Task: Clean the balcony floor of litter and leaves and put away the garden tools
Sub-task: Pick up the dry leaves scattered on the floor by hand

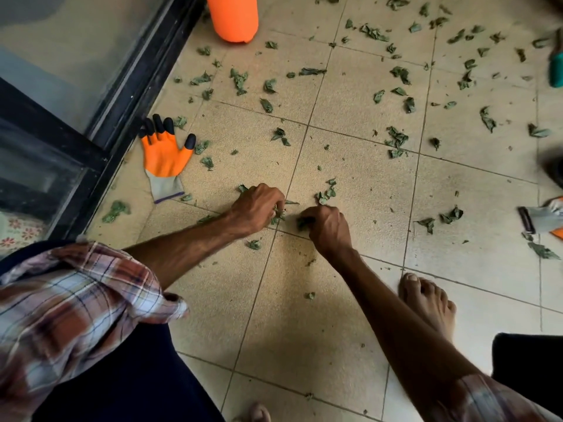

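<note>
- Both hands work low on the tiled floor (350,315), side by side near its middle, likely so leaves can be gathered by hand.
- The left hand (259,208) is curled nearly shut, fingertips pinching crumpled leaves (277,216).
- The right hand (327,226) is closed likewise over a leaf clump (304,222).
- Most leaves lie scattered toward the far edge; an orange glove (164,159) lies by the door frame (128,95).

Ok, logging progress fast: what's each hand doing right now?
Left hand: closed on dry leaves at the floor.
Right hand: closed on leaves too.
</note>
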